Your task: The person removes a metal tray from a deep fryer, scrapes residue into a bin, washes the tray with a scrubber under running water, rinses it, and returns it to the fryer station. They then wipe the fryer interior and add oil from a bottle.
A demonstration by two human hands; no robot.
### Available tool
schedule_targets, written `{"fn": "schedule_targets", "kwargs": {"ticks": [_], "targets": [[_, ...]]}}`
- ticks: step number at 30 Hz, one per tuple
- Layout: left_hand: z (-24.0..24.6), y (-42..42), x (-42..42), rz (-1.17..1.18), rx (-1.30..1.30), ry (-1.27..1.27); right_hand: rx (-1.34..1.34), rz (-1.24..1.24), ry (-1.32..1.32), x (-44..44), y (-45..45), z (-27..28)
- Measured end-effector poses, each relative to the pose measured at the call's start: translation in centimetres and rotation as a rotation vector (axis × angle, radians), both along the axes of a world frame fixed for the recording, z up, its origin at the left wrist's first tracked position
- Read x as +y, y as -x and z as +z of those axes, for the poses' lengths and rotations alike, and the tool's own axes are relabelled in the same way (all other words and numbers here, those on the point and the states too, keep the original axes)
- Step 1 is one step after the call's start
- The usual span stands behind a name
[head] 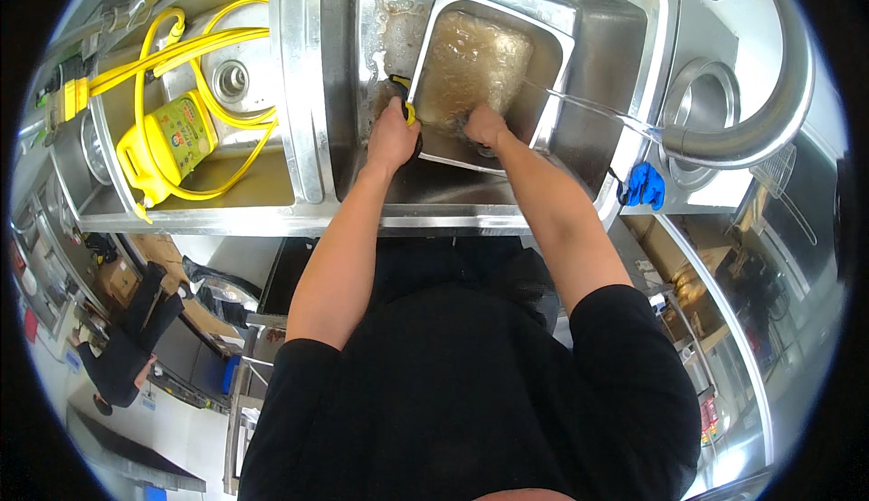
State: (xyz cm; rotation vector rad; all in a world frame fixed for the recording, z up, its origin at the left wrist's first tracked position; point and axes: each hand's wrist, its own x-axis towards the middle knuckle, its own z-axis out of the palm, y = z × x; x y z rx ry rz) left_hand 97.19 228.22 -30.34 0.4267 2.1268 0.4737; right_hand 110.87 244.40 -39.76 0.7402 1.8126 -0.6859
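A rectangular stainless steel pan (551,117) sits tilted in the middle sink basin, with cloudy brownish water (475,60) in it. My left hand (392,138) is at the pan's left rim, closed around a black-and-yellow object (409,113) whose kind I cannot make out. Inside the pan, near its front edge, my right hand (485,125) is curled over a greyish wad (468,131), mostly hidden by the fingers. From the curved metal faucet (736,148) on the right, a thin stream of water (597,110) runs into the pan.
The left basin holds a yellow hose (197,46) and a yellow jug (159,151) with a label. A blue cloth (643,185) hangs at the right sink edge, near a round metal container (703,100). A wire skimmer (777,168) lies farther right. Behind, a person (122,351) stands at left.
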Motion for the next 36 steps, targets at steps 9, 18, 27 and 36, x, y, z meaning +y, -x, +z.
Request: {"fn": "schedule_targets", "kwargs": {"ticks": [9, 18, 27, 36], "targets": [[-1.9, 0.1, -2.4, 0.01, -0.017, -0.133, 0.279, -0.187, 0.254, -3.6, 5.2, 0.7], [-1.5, -1.4, -3.0, -0.006, -0.128, -0.105, 0.311, -0.356, -0.474, 2.6, 2.9, 0.1], [-0.8, -1.8, -2.1, 0.006, -0.092, -0.011, 0.605, -0.424, -0.254, -1.3, 4.7, -0.5], [-0.6, -2.2, -2.1, 0.057, -0.088, 0.008, 0.445, 0.339, -0.546, 5.9, 6.1, 2.2]]}}
